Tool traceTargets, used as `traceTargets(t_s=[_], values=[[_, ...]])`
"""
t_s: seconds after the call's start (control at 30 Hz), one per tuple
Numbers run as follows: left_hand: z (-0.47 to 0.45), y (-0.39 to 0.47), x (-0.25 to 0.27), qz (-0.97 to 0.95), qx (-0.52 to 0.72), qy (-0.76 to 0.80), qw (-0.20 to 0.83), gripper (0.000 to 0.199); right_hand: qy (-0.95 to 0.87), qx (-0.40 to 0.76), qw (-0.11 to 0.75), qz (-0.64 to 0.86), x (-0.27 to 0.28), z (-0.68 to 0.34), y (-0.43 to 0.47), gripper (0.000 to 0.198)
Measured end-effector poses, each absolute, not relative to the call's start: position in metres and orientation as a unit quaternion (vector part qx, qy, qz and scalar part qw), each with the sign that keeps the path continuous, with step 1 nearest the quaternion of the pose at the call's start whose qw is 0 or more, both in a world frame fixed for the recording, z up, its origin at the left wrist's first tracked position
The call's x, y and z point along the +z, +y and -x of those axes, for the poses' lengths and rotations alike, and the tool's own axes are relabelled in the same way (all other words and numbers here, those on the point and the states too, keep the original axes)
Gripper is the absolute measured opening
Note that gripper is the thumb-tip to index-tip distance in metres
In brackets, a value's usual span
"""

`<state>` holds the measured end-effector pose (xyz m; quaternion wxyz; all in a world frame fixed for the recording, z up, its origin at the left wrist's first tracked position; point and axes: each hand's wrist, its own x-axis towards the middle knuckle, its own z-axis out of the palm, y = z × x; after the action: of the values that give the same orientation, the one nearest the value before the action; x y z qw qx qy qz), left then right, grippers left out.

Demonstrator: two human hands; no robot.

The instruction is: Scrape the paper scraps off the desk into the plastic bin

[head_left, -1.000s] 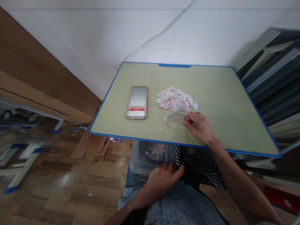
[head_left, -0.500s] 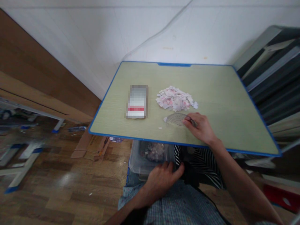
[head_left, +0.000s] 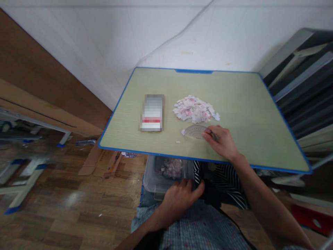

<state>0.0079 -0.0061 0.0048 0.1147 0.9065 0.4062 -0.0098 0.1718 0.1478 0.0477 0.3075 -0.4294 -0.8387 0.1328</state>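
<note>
My right hand [head_left: 222, 140] is closed on the right end of a clear half-round protractor [head_left: 195, 132], low over the table's near side; whether it touches the surface I cannot tell. A small white paper scrap [head_left: 183, 132] lies at the protractor's left tip. Just beyond is a heap of torn white and pinkish paper pieces [head_left: 194, 109]. Below the table, my left hand [head_left: 180, 198] rests at the near edge of a clear plastic container [head_left: 151, 178] on my lap. Its thumb is spread from the fingers, and I see nothing held in it.
The light green table [head_left: 241, 93] has a blue rim and stands against a white wall. A phone-shaped, pixelated object [head_left: 152, 113] lies left of the heap. Another tiny scrap [head_left: 178, 142] sits near the front edge. Flattened cardboard [head_left: 101, 165] lies on the wooden floor.
The protractor and my right hand have barely shifted, perhaps slightly to the left. My left hand, the paper heap and the pixelated object look the same.
</note>
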Motion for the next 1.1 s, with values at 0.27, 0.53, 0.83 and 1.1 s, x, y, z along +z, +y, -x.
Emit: traceTargets(t_s=[0.27, 0.53, 0.83, 1.1], values=[[-0.008, -0.006, 0.004, -0.907, -0.009, 0.406, 0.112, 0.041, -0.852, 0.138, 0.282, 0.418, 0.050, -0.174, 0.148, 0.022], [-0.008, -0.006, 0.005, -0.909, -0.003, 0.403, 0.108, 0.041, -0.876, 0.019, 0.217, 0.430, 0.059, -0.180, 0.147, 0.024], [-0.008, -0.007, 0.003, -0.908, -0.007, 0.405, 0.109, 0.041, -0.893, -0.022, 0.198, 0.404, 0.061, -0.176, 0.146, 0.024], [-0.007, -0.006, 0.004, -0.909, -0.015, 0.401, 0.112, 0.041, -0.914, 0.026, 0.185, 0.361, 0.063, -0.181, 0.143, 0.024]])
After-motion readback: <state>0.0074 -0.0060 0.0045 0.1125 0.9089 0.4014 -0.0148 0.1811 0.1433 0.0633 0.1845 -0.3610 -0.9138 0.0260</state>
